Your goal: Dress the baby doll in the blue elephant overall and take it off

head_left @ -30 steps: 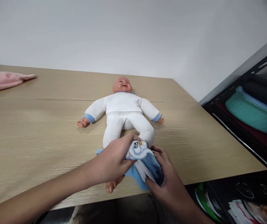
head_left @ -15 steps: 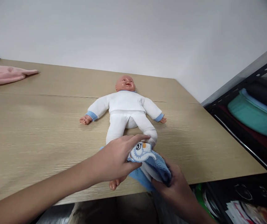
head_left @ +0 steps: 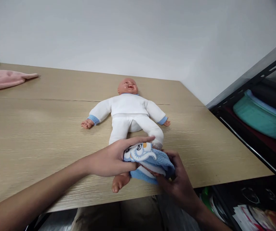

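The doll (head_left: 130,104) lay face-up, pointing lengthwise away, head (head_left: 127,86) far off, with the blue cloth (head_left: 162,158) bunched just below one knee (head_left: 158,131), smack between the left hand (head_left: 110,158), pinching its eyed edge, and the right hand (head_left: 180,183), gripping the other side, so neither was really closer.

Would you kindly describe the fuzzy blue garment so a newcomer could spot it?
On the pale wood-grain table lies a bald, white-bodied doll. By its legs, near the table's front edge, the left hand and right hand hold the fuzzy blue garment. Unlike the plain pink cloth, it bears a white patch with embroidered eyes.
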A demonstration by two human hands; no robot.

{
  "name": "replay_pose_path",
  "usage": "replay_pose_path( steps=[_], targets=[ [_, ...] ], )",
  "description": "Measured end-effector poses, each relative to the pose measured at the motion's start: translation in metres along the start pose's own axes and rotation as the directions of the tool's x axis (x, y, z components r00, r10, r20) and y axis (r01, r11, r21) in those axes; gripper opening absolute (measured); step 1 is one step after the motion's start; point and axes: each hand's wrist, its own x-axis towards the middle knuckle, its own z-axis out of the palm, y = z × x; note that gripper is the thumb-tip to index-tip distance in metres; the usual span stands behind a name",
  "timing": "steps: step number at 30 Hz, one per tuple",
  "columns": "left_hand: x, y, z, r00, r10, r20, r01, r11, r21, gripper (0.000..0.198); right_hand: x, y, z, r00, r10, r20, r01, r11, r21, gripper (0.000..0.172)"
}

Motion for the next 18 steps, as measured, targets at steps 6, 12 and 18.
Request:
replay_pose_path(
  steps=[6, 12, 18],
  targets=[
    [0.003, -0.005, 0.001, 0.993, 0.098, -0.073, -0.091, 0.992, 0.091, 0.055, 0.003, 0.011, -0.001, 0.992, -0.089, -0.086, 0.093, 0.995, 0.041, 0.031],
    [0.010, -0.010, -0.001, 0.975, 0.164, -0.149, -0.140, 0.978, 0.156, 0.026, 0.025, 0.010, -0.008, 0.999, 0.049, 0.006, -0.049, 0.990, 0.136, 0.027],
    [0.018, -0.004, -0.001, 0.986, 0.000, -0.165, 0.003, 1.000, 0.020, 0.028, 0.060, 0.007, -0.024, 0.931, 0.207, 0.301, -0.275, 0.939, 0.205, 0.042]
  ],
)
